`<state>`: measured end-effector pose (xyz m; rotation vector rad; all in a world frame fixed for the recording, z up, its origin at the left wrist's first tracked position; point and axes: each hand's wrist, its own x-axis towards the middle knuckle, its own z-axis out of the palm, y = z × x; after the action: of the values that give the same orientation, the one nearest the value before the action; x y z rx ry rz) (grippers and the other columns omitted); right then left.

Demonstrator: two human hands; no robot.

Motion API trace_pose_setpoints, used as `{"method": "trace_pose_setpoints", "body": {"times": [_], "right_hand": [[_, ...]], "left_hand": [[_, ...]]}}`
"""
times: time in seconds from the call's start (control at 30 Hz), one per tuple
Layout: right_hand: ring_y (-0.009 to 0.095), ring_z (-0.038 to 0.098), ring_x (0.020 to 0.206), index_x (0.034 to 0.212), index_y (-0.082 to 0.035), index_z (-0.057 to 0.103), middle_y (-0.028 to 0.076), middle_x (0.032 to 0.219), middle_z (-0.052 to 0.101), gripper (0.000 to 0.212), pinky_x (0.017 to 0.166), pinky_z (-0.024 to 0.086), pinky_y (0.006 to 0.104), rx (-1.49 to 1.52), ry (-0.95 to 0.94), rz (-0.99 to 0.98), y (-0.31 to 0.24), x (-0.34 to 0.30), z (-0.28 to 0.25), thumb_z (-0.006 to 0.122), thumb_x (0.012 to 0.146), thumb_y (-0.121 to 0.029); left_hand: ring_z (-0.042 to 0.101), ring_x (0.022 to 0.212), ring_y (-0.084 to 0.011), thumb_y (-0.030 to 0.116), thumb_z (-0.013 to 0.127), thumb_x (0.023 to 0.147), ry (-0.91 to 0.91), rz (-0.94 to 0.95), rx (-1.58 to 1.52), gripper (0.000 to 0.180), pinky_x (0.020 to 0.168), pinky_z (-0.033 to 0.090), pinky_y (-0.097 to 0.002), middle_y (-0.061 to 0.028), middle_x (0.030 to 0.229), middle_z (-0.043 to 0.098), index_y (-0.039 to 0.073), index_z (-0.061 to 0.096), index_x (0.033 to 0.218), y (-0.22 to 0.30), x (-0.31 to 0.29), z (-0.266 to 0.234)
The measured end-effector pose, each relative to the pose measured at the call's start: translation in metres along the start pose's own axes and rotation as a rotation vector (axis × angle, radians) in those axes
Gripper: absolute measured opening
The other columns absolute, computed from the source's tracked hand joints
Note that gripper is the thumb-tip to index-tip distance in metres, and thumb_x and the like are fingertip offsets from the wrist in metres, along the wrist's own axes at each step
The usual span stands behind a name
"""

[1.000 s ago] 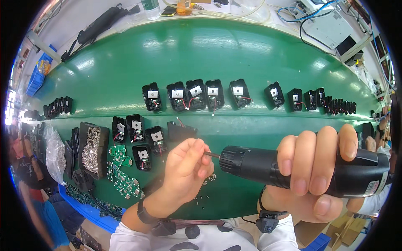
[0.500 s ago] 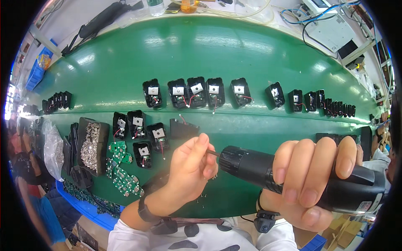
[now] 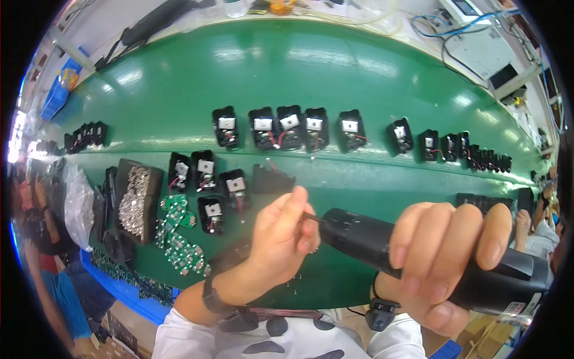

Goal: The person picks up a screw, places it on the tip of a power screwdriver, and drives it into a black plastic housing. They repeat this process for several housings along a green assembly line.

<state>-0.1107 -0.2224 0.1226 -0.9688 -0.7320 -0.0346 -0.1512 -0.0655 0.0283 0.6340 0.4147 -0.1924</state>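
My right hand (image 3: 439,251) is wrapped round a thick black electric screwdriver (image 3: 359,239), held level with its nose to the left. From the nose sticks a thin dark bit (image 3: 311,216). The tip of this bit is pinched between the thumb and fingers of my left hand (image 3: 276,230), which hides its end. Just beyond my left hand lies a black housing (image 3: 272,178) turned on its side. Open black housings (image 3: 236,182) with pale metal plates and red wires lie to the left of it, close to a pile of green circuit boards (image 3: 182,248).
A black bin (image 3: 154,179) of small metal parts stands at the left, beside a clear plastic bag (image 3: 79,206). A row of black housings (image 3: 289,128) runs across the green table (image 3: 287,66). Small screws are scattered near my left wrist. A blue crate (image 3: 128,296) sits below the table's edge.
The whole view has shifted a little, so the table's things appear slightly further right. Both hands keep the same hold on the screwdriver and its bit.
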Motion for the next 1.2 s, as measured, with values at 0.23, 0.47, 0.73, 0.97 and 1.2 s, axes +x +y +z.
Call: {"method": "trace_pose_setpoints", "body": {"times": [0.23,0.47,0.73,0.97,1.2], "right_hand": [[0.011,0.054,0.065,0.104,-0.010,0.045,-0.003,0.075,0.054,0.048,0.071,0.042,0.0270,-0.047,0.224,-0.205,0.013,-0.002,0.016,0.075,0.067,-0.005],[0.020,0.054,0.076,0.121,-0.007,0.047,0.004,0.086,0.055,0.052,0.078,0.043,0.0380,-0.087,0.073,-0.190,0.091,0.037,-0.018,0.069,0.074,-0.011],[0.020,0.055,0.077,0.120,0.001,0.046,0.011,0.085,0.056,0.051,0.079,0.046,0.0378,-0.137,0.083,-0.100,0.139,0.067,-0.028,0.058,0.070,-0.004],[0.017,0.059,0.076,0.115,0.007,0.051,0.010,0.085,0.058,0.049,0.068,0.052,0.0293,0.034,0.098,-0.094,0.156,0.075,-0.035,0.057,0.066,0.011],[0.019,0.057,0.074,0.107,0.000,0.048,0.010,0.082,0.057,0.042,0.072,0.049,0.0338,-0.122,-0.109,0.026,0.157,0.080,-0.029,0.060,0.067,0.003]], "left_hand": [[0.056,0.053,-0.0115,0.045,0.055,0.096,-0.346,-0.368,0.316,0.044,0.046,0.040,-0.0233,-0.0064,0.074,0.066,0.002,0.063,0.100,0.035,-0.006,-0.008],[0.056,0.108,-0.0302,0.024,0.083,0.063,-0.161,1.115,1.866,0.054,0.095,0.041,-0.0409,-0.0111,0.112,0.062,0.005,0.062,0.109,0.119,0.072,-0.022],[0.053,0.117,-0.0283,0.035,0.087,0.057,-0.231,0.726,2.171,0.074,0.107,0.029,-0.0509,-0.0083,0.116,0.062,0.011,0.058,0.120,0.117,0.124,-0.020],[0.062,0.101,-0.0262,0.033,0.087,0.056,-0.246,0.794,2.061,0.069,0.103,0.033,-0.0478,-0.0081,0.103,0.067,0.010,0.061,0.116,0.112,0.137,-0.033],[0.065,0.085,-0.0313,0.028,0.078,0.054,-0.368,0.858,1.979,0.049,0.081,0.048,-0.0416,-0.0130,0.084,0.068,0.004,0.067,0.096,0.117,0.152,-0.039]]}}
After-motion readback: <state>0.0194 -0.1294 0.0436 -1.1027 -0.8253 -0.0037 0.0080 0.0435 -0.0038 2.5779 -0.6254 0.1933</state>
